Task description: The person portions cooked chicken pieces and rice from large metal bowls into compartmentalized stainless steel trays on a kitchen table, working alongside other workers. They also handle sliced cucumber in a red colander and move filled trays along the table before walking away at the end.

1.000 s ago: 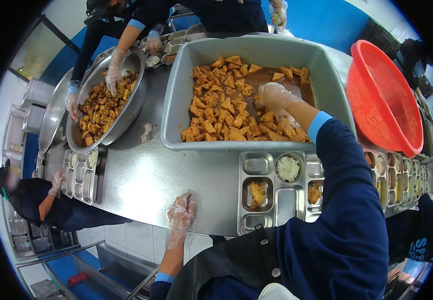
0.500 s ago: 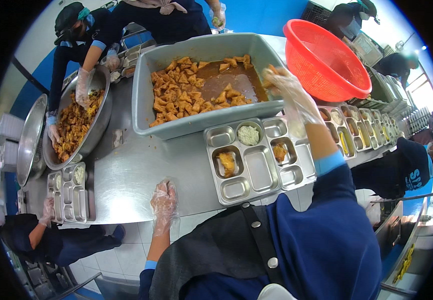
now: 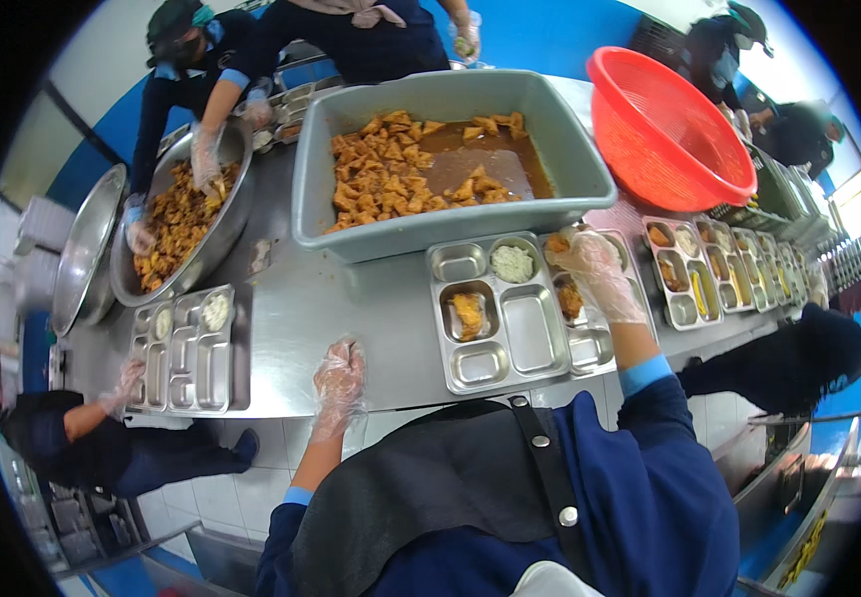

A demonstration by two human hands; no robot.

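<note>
Right hand: I see mine gloved, fingers curled loosely over a steel tray, grasp unclear.
Left hand: clenched, resting on the counter.
Tub: behind.

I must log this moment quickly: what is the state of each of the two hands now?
Left hand: closed in a loose fist at the steel counter edge, nothing visibly held.
Right hand: fingers bent over a steel meal tray; whether it holds food cannot be told.
</note>
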